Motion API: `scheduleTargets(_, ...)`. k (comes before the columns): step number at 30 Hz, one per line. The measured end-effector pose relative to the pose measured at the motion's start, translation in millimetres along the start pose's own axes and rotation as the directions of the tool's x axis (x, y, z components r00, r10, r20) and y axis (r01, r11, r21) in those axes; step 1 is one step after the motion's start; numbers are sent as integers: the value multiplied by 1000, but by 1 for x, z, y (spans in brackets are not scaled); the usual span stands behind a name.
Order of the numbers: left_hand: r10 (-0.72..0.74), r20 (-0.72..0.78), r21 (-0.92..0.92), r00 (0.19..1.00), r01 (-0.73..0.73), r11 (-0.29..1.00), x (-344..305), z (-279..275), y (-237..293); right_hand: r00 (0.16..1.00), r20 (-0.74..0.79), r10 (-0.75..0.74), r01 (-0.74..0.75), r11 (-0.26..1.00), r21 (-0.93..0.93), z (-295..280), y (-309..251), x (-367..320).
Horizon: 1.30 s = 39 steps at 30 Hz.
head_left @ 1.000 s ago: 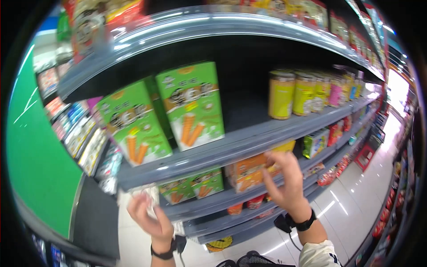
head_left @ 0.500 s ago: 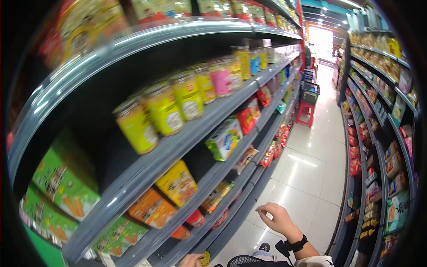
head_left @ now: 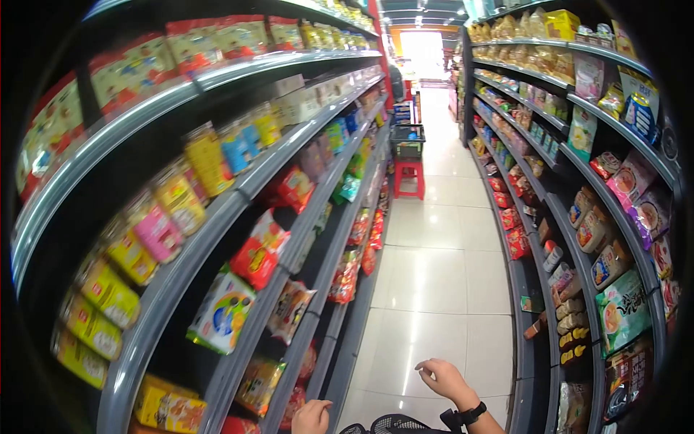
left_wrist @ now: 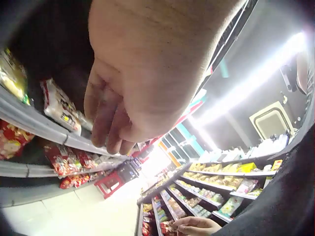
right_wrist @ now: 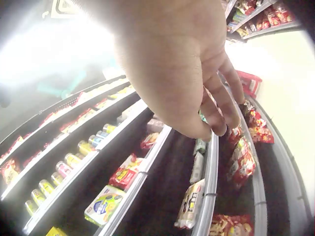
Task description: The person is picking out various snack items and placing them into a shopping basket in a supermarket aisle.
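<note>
Holds left hand (head_left: 311, 417) and right hand (head_left: 444, 379) short of the red stool (head_left: 409, 169), empty, with fingers loosely curled, perhaps to clear shelves (head_left: 189, 257).

Yellow jars (head_left: 108, 295) and a pink jar (head_left: 155, 230) brighten grey shelving (head_left: 160, 300); the stool (head_left: 409, 181) is red, a packet (head_left: 260, 385) seemingly gold.

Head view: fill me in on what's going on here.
A person is in a shop aisle between two rows of stocked shelves. Both hands look empty and loosely relaxed. The left hand is low, nearer the packets on the left side; the right hand is in front of the tiled floor. Farther along, a black basket appears to sit on a red stool.
</note>
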<state>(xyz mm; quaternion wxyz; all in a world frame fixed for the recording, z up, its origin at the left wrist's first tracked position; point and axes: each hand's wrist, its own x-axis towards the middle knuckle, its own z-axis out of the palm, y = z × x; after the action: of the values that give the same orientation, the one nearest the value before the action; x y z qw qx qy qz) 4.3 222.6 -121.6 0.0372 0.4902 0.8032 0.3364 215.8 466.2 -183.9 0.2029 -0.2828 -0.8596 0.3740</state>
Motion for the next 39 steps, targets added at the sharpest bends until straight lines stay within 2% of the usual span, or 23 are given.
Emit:
scheduleTargets(2,46,150,-19,988,-43,999,25,29,-8,992,-45,116,-115,993,26,-12,19,0)
scheduleTargets(5,90,249,-68,964,-76,995,74,53,2,973,-75,219,-216,976,40,-25,48,5)
scheduleTargets(9,183,279,-123,943,-153,980,136,97,-6,950,-139,279,-279,960,19,-36,87,25)
scheduleTargets(11,167,361,-116,917,-134,984,169,116,-9,932,-133,337,-336,941,36,-44,100,44)
scheduleTargets(13,210,379,-153,901,-162,975,208,137,-16,921,-152,358,-358,933,29,-52,117,71)
scheduleTargets(18,278,396,-216,876,-205,955,319,173,-20,904,-191,382,-389,921,1,-78,145,159)
scheduleTargets(20,341,362,-245,868,-264,933,364,189,-24,911,-204,360,-368,930,-2,-91,152,198)
scheduleTargets(27,325,410,-234,852,-246,941,481,248,-39,901,-226,371,-388,921,-37,-127,199,303)
scheduleTargets(29,340,458,-242,821,-253,937,507,269,-42,884,-222,411,-422,907,1,-136,215,321)
scheduleTargets(33,343,452,-280,824,-234,931,558,306,-33,885,-200,420,-426,905,17,-153,276,357)
scheduleTargets(36,321,475,-236,819,-233,943,606,343,-20,890,-145,432,-435,900,6,-177,326,396)
scheduleTargets(39,249,524,-114,814,-222,968,659,381,3,918,-113,380,-384,923,-16,-211,373,444)
